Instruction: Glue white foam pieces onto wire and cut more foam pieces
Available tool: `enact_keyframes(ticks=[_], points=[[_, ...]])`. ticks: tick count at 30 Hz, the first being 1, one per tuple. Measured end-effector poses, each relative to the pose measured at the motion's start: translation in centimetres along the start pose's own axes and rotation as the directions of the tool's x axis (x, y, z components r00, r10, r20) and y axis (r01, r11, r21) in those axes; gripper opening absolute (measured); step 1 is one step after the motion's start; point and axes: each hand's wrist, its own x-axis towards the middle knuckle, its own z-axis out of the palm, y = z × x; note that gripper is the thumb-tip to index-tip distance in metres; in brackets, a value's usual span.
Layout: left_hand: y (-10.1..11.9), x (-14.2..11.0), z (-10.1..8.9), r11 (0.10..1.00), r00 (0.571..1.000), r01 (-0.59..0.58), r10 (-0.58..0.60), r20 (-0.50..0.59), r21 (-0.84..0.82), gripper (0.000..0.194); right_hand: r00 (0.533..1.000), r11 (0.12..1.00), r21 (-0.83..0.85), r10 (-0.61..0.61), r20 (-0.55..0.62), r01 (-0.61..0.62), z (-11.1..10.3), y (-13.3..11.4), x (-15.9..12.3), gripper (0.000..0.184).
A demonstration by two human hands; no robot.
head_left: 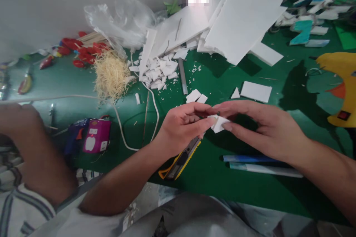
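Note:
Between my two hands is a small piece of white foam board (218,125), angled as if folded or made of joined bits. My left hand (185,126) pinches its left side between thumb and fingers. The thumb of my right hand (264,129) presses the piece's right side, and its fingers curve over the top, meeting my left fingertips. Below my left hand lies a yellow and black box cutter (182,161), partly hidden by the wrist. Small white foam board offcuts (196,96) lie just beyond my hands, and a white rectangle (256,92) sits farther right.
Large white foam boards (244,14) lean at the back. Scraps (160,70), pale shredded straw (111,74) and a magenta power adapter (96,135) with a white cord are left. A yellow glue gun (340,85) stands right; blue-tinted sticks (258,164) lie in front. Another person's arm (36,152) rests at left.

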Motion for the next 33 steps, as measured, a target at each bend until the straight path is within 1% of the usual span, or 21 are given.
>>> enact_keyframes(ticks=[5,9,12,17,20,23,28,33], points=[[0.06,-0.13,-0.13,1.0,1.0,-0.011,0.012,-0.018,0.023,0.015,0.996,0.996,-0.023,0.084,0.006,-0.084,-0.04,-0.1,0.0,0.03],[0.05,0.02,-0.25,1.0,1.0,0.013,-0.013,0.0,-0.024,0.016,0.996,0.996,-0.012,0.088,-0.023,-0.088,-0.13,-0.16,-0.03,0.029],[0.1,-0.05,-0.27,1.0,1.0,0.01,-0.01,-0.01,-0.029,0.02,0.995,0.996,-0.014,0.092,-0.036,-0.092,-0.17,-0.13,0.03,0.028],[0.03,-0.34,-0.25,0.995,0.996,-0.066,0.07,-0.05,0.07,0.023,0.991,0.991,-0.029,0.128,-0.035,-0.129,-0.15,0.04,0.09,0.027],[-0.08,-0.43,-0.27,0.985,0.995,-0.086,0.093,-0.04,0.15,0.028,0.989,0.989,-0.018,0.147,-0.021,-0.148,-0.14,0.09,0.11,0.028],[-0.05,-0.47,-0.25,0.978,0.995,-0.089,0.095,-0.022,0.187,0.03,0.991,0.991,-0.002,0.136,-0.01,-0.136,-0.18,0.07,0.15,0.028],[0.21,-0.48,-0.03,0.978,0.992,-0.109,0.118,-0.036,0.179,0.027,0.991,0.991,-0.005,0.132,-0.011,-0.132,-0.25,0.13,0.21,0.029],[0.2,-0.39,0.36,0.965,0.989,-0.078,0.107,-0.104,0.25,0.017,0.993,0.993,-0.004,0.12,0.022,-0.12,-0.25,0.37,0.09,0.033]])
